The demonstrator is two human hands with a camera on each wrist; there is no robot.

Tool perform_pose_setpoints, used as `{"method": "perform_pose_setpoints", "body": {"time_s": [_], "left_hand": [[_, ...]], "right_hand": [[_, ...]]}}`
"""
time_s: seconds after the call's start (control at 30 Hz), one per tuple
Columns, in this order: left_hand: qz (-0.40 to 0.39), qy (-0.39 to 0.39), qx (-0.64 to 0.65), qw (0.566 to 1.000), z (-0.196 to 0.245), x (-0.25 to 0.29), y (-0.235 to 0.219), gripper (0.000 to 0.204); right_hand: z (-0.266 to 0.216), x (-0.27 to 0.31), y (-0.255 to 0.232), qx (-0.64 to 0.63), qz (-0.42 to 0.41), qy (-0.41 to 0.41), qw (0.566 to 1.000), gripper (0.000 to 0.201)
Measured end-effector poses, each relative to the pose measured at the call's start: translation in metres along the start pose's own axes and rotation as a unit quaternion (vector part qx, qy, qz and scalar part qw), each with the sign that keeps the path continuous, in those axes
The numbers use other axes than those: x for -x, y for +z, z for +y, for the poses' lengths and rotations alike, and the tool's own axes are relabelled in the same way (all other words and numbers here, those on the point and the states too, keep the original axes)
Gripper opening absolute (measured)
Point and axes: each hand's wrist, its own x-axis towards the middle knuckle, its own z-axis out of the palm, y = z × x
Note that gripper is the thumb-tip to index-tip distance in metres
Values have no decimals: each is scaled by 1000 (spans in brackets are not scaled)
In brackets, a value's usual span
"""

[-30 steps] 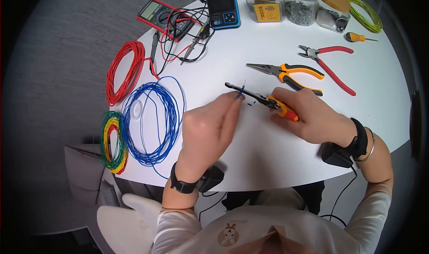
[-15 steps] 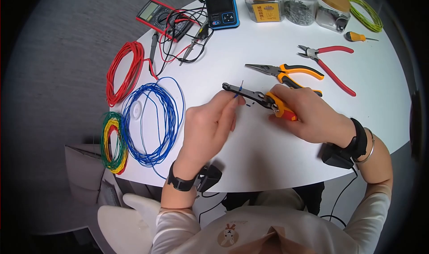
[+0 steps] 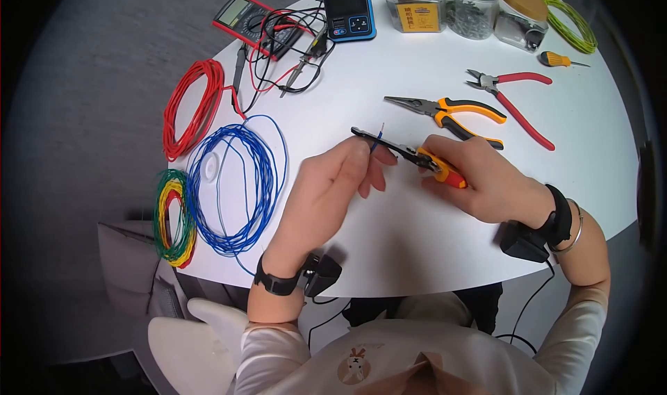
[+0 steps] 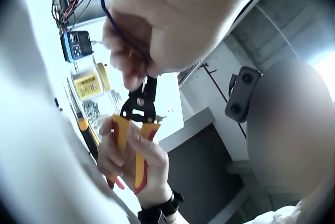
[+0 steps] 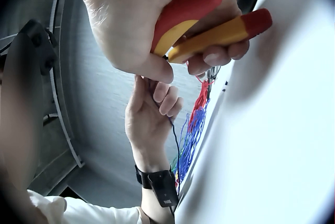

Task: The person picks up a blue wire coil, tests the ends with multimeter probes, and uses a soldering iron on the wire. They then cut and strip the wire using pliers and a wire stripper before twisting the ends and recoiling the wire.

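Note:
A blue wire [image 3: 376,143] with a bare tip passes by the black jaws of a wire stripper [image 3: 399,148]. My left hand [image 3: 323,193] pinches that wire between thumb and index finger, close beside the jaws; its other fingers are spread loosely. The orange and red handles [image 3: 445,170] lie in the grip of my right hand [image 3: 486,179]. In the left wrist view the wire [image 4: 116,28] runs down through the left hand [image 4: 172,25] toward the stripper [image 4: 140,101]. The right wrist view shows the right hand [image 5: 141,20] around the handles [image 5: 214,38].
Coils of blue [image 3: 267,186], red [image 3: 187,113] and mixed wire [image 3: 167,218] lie at the left. Behind are a multimeter [image 3: 253,23], a blue-cased tester [image 3: 349,13] and jars [image 3: 469,13]. Long-nose pliers [image 3: 420,106], red cutters [image 3: 514,103] and a screwdriver [image 3: 554,59] lie right of centre.
The left hand has turned and its lower fingers have loosened and spread, while thumb and index still pinch the wire. The stripper has shifted slightly; the right hand has hardly moved.

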Motion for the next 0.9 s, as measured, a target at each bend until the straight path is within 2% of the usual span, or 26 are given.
{"method": "perform_pose_setpoints", "body": {"time_s": [0.03,0.13,0.23,0.27,0.3,0.37,0.43,0.53,0.63,0.73,0.83,0.9], "left_hand": [[-28,-18,89,995,-5,-2,-1,23],[-155,-74,181,968,-10,-5,-17,26],[-107,-127,97,981,5,-4,-14,23],[-64,-72,-20,995,7,-2,-10,20],[-19,-15,-136,990,8,0,-4,16],[48,97,-319,942,5,1,1,10],[91,202,-451,865,-3,3,2,4],[113,240,-516,815,0,3,3,3],[117,241,-527,807,2,4,5,4],[115,242,-519,812,3,5,6,5],[90,146,-355,919,-4,4,4,10],[30,13,-152,988,6,1,1,19]], "right_hand": [[1,0,1,-4,1,-4,1000,31],[-2,-1,-1,-3,-15,18,1000,32],[-5,0,-2,-1,-16,19,1000,33],[-6,0,-3,-3,-20,22,1000,33],[-7,0,-5,-5,-24,25,999,33],[-7,1,-6,-5,-29,29,999,34],[-7,1,-5,-2,-31,29,999,35],[-6,0,-2,2,-18,24,1000,34],[-6,0,0,30,-15,26,999,33],[-6,1,-1,34,-16,29,999,31],[-4,0,0,28,-3,17,999,31],[-1,0,1,19,7,10,1000,31]]}}
